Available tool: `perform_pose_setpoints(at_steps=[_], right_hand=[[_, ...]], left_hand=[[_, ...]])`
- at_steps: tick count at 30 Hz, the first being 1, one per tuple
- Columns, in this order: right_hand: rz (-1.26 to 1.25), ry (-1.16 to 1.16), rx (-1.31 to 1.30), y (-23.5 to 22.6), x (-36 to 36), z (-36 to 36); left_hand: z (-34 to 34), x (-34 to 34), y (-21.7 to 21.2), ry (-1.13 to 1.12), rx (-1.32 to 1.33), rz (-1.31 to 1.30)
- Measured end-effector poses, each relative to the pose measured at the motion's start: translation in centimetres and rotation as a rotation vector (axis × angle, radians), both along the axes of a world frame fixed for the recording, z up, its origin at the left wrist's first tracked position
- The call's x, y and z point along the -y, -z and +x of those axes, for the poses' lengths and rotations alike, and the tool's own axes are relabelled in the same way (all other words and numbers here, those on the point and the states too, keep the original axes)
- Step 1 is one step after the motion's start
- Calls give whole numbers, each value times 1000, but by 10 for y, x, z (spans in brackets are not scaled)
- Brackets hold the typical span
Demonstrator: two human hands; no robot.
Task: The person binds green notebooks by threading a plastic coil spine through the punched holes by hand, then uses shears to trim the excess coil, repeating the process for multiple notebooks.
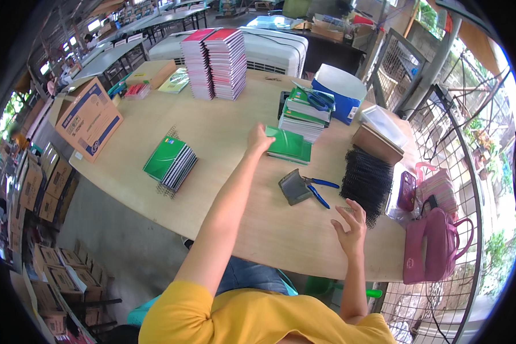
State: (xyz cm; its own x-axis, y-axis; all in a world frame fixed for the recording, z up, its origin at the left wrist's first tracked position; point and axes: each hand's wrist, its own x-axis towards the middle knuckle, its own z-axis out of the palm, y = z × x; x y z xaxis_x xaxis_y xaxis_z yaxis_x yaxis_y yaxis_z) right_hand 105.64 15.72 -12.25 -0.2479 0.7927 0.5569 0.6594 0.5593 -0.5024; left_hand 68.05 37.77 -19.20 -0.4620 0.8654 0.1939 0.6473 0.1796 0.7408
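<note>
reaching left hand (259, 139) touching green notebook (289, 144)

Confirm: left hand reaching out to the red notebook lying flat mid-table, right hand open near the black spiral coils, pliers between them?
Not quite. In the head view the notebook under the left hand is green, not red; the red-covered ones are stacked at the far edge of the table. The rest holds: the right hand is open beside the black spiral coils, with the pliers between the hands.

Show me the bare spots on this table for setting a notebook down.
Free: the wood between the fanned green notebooks and the left hand, and the near edge left of the pliers. Crowded: the right side, with black binding coils and the notebook stack.
</note>
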Motion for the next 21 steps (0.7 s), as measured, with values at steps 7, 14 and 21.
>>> perform_pose_setpoints(at_steps=[7, 14, 21], right_hand=[[-75, 210, 50, 19, -6, 60], [36, 77, 467, 25, -42, 36], [-37, -139, 317, 3, -35, 48]], left_hand=[[49, 181, -70, 392, 230, 526], [97, 280, -24, 679, 145, 372], [130, 285, -9, 443, 151, 440]])
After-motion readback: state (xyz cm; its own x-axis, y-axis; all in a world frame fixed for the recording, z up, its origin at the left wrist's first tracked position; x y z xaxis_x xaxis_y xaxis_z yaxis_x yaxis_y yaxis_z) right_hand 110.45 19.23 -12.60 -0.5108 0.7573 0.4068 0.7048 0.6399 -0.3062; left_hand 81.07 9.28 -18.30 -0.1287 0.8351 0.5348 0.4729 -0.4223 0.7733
